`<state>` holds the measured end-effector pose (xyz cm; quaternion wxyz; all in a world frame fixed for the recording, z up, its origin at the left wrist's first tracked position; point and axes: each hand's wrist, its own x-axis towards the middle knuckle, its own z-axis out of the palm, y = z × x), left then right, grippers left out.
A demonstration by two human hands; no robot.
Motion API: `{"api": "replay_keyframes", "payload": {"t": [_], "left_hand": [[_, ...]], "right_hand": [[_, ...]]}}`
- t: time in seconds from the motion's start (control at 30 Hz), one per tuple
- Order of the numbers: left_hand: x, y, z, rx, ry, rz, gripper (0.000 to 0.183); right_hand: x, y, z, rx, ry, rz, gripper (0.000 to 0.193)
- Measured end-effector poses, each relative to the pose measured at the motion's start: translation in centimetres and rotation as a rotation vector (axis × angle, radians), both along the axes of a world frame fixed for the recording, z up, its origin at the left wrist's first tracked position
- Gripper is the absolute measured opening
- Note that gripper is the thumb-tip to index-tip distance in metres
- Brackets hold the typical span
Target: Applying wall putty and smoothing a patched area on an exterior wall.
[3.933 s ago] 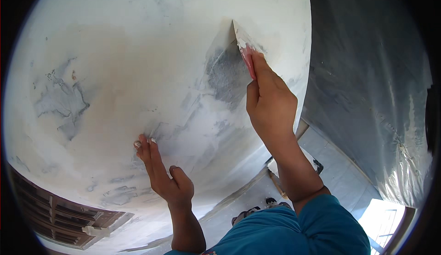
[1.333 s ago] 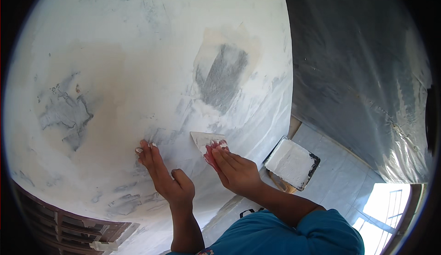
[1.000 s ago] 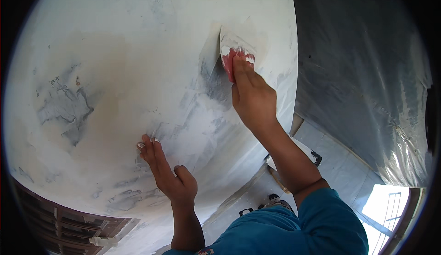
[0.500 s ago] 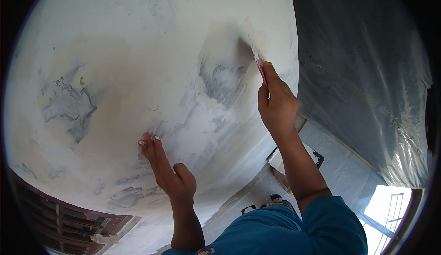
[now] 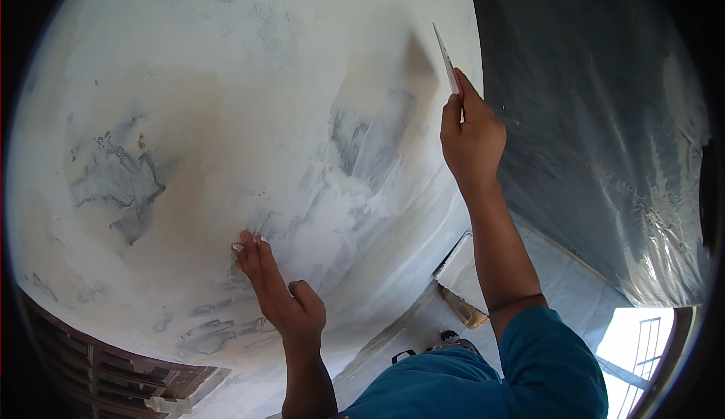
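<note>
A putty knife (image 5: 445,58), seen nearly edge-on with a thin blade and a reddish handle, is gripped in my right hand (image 5: 474,136). Its blade stands a little off the white plastered wall (image 5: 249,11), and a dark shadow falls beside it. Just left of the knife is a grey patch (image 5: 370,136) with smeared white filler. My left hand (image 5: 283,290) rests with stretched fingers against the lower middle of the wall, thumb apart, holding nothing. White filler sticks to its fingertips. Farther left, another grey, rough patch (image 5: 124,181) shows on the wall.
Dark plastic sheeting (image 5: 589,117) hangs along the right. Below my right forearm, a white board-like thing with a dark edge (image 5: 462,272) is near the tiled floor (image 5: 555,256). A brown wooden frame with slats (image 5: 98,366) is at lower left; a bright window (image 5: 638,351) at lower right.
My right hand has moved up and right with the putty knife, whose blade has come away from the grey patch. My left hand stays at the same place on the wall.
</note>
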<state>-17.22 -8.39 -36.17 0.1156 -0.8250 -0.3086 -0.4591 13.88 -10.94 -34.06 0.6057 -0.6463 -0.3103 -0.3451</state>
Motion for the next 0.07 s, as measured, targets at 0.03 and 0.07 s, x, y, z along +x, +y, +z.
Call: {"api": "replay_keyframes", "payload": {"t": [0.03,0.07], "left_hand": [[-0.03,0.06,0.03,0.0,0.008,0.005,0.071],[-0.16,0.22,-0.02,0.008,-0.001,0.002,0.071]], "right_hand": [[0.84,0.99,1.22,-0.045,0.044,0.029,0.032],[0.25,1.79,2.04,-0.059,-0.023,0.046,0.033]]}}
